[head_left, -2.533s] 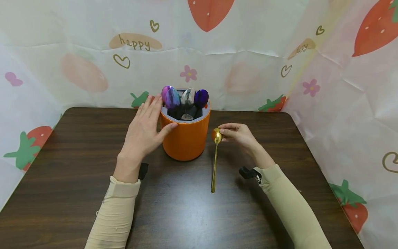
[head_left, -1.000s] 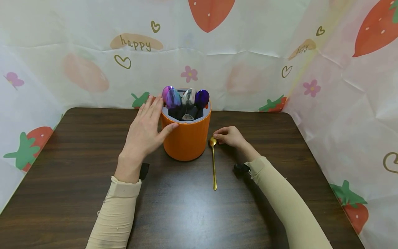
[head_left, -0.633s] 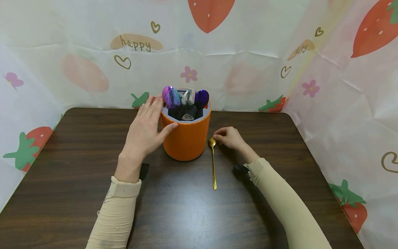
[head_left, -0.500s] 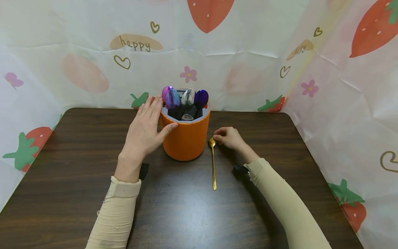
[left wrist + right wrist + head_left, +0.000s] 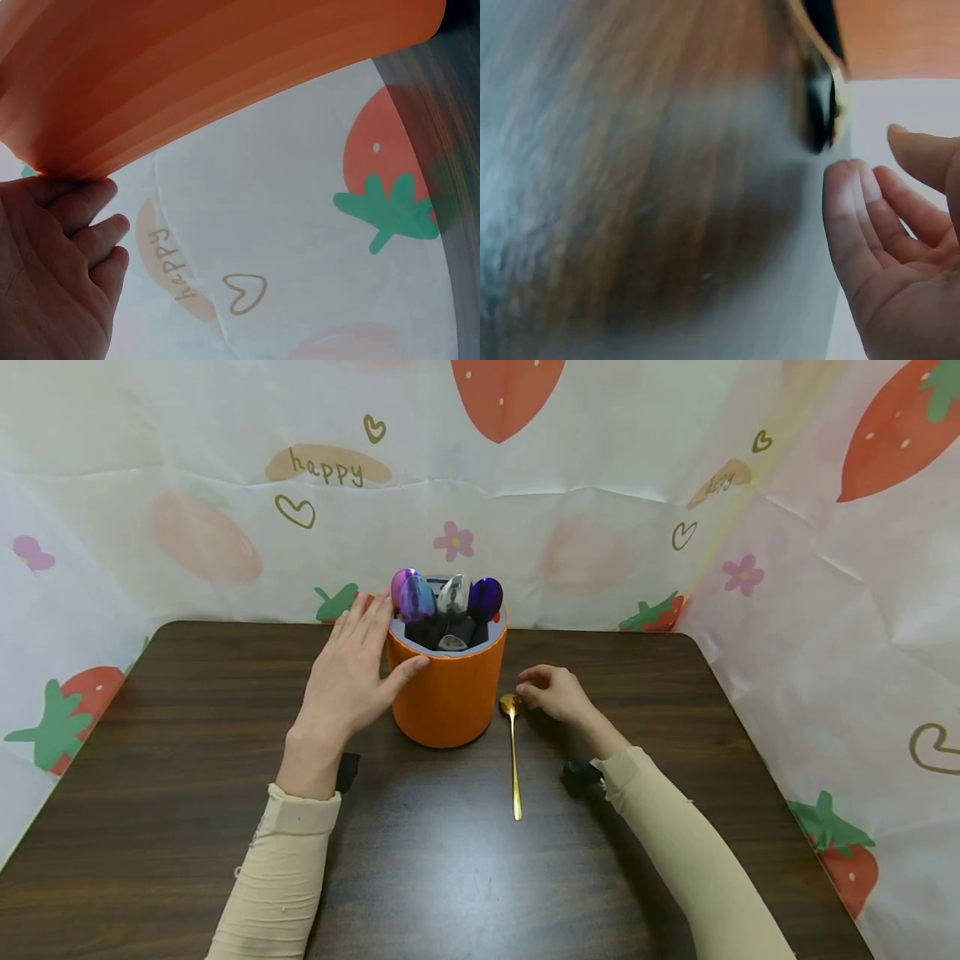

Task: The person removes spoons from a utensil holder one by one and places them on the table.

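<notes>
An orange cylindrical holder [image 5: 450, 702] with a grey rim stands on the dark wooden table. Spoons poke up out of it, among them a blue-purple spoon [image 5: 417, 599], a silver spoon [image 5: 454, 596] and a dark purple spoon [image 5: 486, 599]. My left hand [image 5: 348, 672] rests against the holder's left side, fingers straight and thumb at its front rim. A gold spoon [image 5: 513, 752] lies on the table just right of the holder, handle toward me. Beside its bowl is my right hand [image 5: 558, 695]; in the right wrist view its thumb and fingers stand apart with nothing between them.
The dark wood table [image 5: 420, 877] reaches back to a printed sheet [image 5: 585, 443] with strawberries and hearts, which also hangs along both sides. A black wrist strap [image 5: 347, 772] shows on the left wrist.
My right hand has lowered the gold spoon to the table and let it go, its fingers moving slightly away from the bowl. My left hand stays at the holder.
</notes>
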Demonstrator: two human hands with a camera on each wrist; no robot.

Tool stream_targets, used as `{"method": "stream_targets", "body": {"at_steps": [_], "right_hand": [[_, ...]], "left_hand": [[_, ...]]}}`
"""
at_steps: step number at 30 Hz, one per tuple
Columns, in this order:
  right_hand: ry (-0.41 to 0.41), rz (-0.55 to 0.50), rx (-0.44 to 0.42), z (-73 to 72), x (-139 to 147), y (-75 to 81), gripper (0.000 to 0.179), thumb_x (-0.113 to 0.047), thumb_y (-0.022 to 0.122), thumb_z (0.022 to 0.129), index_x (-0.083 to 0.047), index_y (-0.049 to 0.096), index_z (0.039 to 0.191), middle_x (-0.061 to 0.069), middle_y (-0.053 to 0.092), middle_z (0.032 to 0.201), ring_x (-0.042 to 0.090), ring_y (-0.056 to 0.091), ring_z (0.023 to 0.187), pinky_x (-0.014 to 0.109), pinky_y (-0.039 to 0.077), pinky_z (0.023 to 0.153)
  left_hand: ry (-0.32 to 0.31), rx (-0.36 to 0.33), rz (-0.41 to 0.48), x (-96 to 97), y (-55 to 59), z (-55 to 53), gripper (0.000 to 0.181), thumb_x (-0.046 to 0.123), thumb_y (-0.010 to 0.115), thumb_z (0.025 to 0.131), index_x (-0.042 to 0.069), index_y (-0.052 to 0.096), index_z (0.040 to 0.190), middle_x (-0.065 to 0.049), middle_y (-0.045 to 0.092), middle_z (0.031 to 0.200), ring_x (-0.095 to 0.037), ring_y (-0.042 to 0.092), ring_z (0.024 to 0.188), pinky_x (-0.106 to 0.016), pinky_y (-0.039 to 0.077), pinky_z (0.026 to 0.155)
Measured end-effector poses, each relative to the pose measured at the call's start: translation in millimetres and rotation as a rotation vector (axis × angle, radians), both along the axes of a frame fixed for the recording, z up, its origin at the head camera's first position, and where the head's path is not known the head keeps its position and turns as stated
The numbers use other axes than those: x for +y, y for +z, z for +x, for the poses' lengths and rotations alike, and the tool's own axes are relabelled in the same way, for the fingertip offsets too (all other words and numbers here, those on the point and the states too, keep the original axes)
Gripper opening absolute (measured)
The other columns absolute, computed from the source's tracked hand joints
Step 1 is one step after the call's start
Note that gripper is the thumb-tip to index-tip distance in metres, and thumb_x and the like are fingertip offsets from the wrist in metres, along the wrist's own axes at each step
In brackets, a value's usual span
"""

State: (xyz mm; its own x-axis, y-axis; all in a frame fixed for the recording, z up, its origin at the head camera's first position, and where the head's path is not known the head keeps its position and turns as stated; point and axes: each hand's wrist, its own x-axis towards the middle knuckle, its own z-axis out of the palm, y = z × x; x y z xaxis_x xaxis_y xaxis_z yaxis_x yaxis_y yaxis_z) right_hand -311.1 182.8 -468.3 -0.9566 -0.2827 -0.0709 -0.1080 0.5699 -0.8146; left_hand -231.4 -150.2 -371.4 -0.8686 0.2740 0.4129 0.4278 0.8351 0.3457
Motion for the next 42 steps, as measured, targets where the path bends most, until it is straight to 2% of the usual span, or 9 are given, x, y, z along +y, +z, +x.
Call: {"method": "stream_targets", "body": {"at_steps": [3, 7, 12, 17, 21, 24, 30, 35, 42], "right_hand": [[-0.047, -0.101, 0.030, 2.6, -1.1, 6.2, 0.033, -0.015, 0.068, 0.103, 0.005, 0.067, 0.130, 0.023, 0.073, 0.115, 0.035, 0.073, 0.098, 0.044, 0.063, 0.085], [-0.129, -0.261, 0.103, 10.3, -7.2, 23.1, 0.031, -0.013, 0.067, 0.103, 0.006, 0.067, 0.128, 0.025, 0.071, 0.118, 0.042, 0.069, 0.107, 0.049, 0.061, 0.092], [-0.185, -0.451, 0.238, 24.5, -16.4, 51.9, 0.028, -0.009, 0.068, 0.102, 0.007, 0.067, 0.125, 0.024, 0.070, 0.115, 0.033, 0.070, 0.099, 0.041, 0.061, 0.090], [-0.160, -0.592, 0.433, 36.3, -24.9, 81.7, 0.025, -0.007, 0.069, 0.101, 0.009, 0.067, 0.120, 0.012, 0.071, 0.104, 0.025, 0.069, 0.089, 0.036, 0.062, 0.084], [-0.085, -0.645, 0.521, 45.9, -34.3, 105.3, 0.024, -0.005, 0.069, 0.100, 0.010, 0.066, 0.119, 0.004, 0.070, 0.103, 0.020, 0.069, 0.089, 0.033, 0.062, 0.084], [-0.023, -0.614, 0.555, 53.5, -41.4, 119.9, 0.022, -0.004, 0.069, 0.100, 0.009, 0.067, 0.118, 0.006, 0.071, 0.106, 0.019, 0.069, 0.094, 0.030, 0.060, 0.084], [0.123, -0.448, 0.626, 61.8, -54.2, 139.0, 0.018, -0.004, 0.073, 0.098, 0.001, 0.072, 0.115, 0.010, 0.074, 0.109, 0.019, 0.070, 0.097, 0.031, 0.060, 0.084], [0.247, -0.299, 0.690, 61.2, -61.1, 142.4, 0.019, -0.003, 0.075, 0.095, -0.002, 0.073, 0.114, 0.008, 0.074, 0.111, 0.017, 0.071, 0.097, 0.033, 0.061, 0.086], [0.357, -0.142, 0.757, 60.7, -70.2, 144.0, 0.021, -0.004, 0.077, 0.095, -0.002, 0.073, 0.115, 0.007, 0.072, 0.111, 0.015, 0.069, 0.092, 0.032, 0.059, 0.081]], "left_hand": [[-0.002, 0.005, -0.001, 0.7, -0.1, -1.0, 0.094, 0.066, 0.049, 0.102, 0.007, 0.017, 0.167, -0.012, 0.023, 0.172, -0.029, 0.009, 0.161, -0.046, 0.007, 0.131], [0.001, -0.003, -0.006, 0.9, -0.4, -1.4, 0.094, 0.066, 0.050, 0.102, 0.007, 0.017, 0.167, -0.012, 0.022, 0.172, -0.029, 0.009, 0.161, -0.046, 0.007, 0.131], [0.005, -0.008, -0.014, 1.4, -1.2, 0.3, 0.094, 0.065, 0.051, 0.102, 0.007, 0.017, 0.167, -0.013, 0.023, 0.172, -0.032, 0.011, 0.161, -0.048, 0.008, 0.130], [0.000, 0.000, -0.014, 1.5, -2.6, 1.0, 0.094, 0.064, 0.051, 0.102, 0.006, 0.017, 0.167, -0.015, 0.024, 0.171, -0.032, 0.011, 0.161, -0.048, 0.008, 0.130], [0.002, -0.014, -0.014, 0.4, -2.5, 2.4, 0.094, 0.066, 0.049, 0.102, 0.006, 0.017, 0.167, -0.014, 0.023, 0.172, -0.031, 0.010, 0.161, -0.046, 0.006, 0.131], [0.002, -0.013, -0.013, -0.6, -1.7, 2.7, 0.093, 0.066, 0.048, 0.102, 0.006, 0.017, 0.167, -0.013, 0.022, 0.172, -0.031, 0.010, 0.161, -0.046, 0.007, 0.130], [0.004, 0.011, -0.009, -2.5, -0.7, 1.3, 0.092, 0.062, 0.053, 0.102, 0.005, 0.019, 0.166, -0.014, 0.025, 0.171, -0.031, 0.011, 0.161, -0.047, 0.008, 0.130], [0.003, 0.007, 0.000, -2.7, -1.2, 0.6, 0.092, 0.061, 0.054, 0.102, 0.005, 0.020, 0.166, -0.015, 0.025, 0.171, -0.030, 0.010, 0.161, -0.048, 0.009, 0.130], [-0.009, 0.025, 0.004, -1.3, -1.4, -1.3, 0.091, 0.060, 0.054, 0.102, 0.004, 0.021, 0.166, -0.015, 0.027, 0.170, -0.032, 0.013, 0.160, -0.047, 0.009, 0.130]]}}
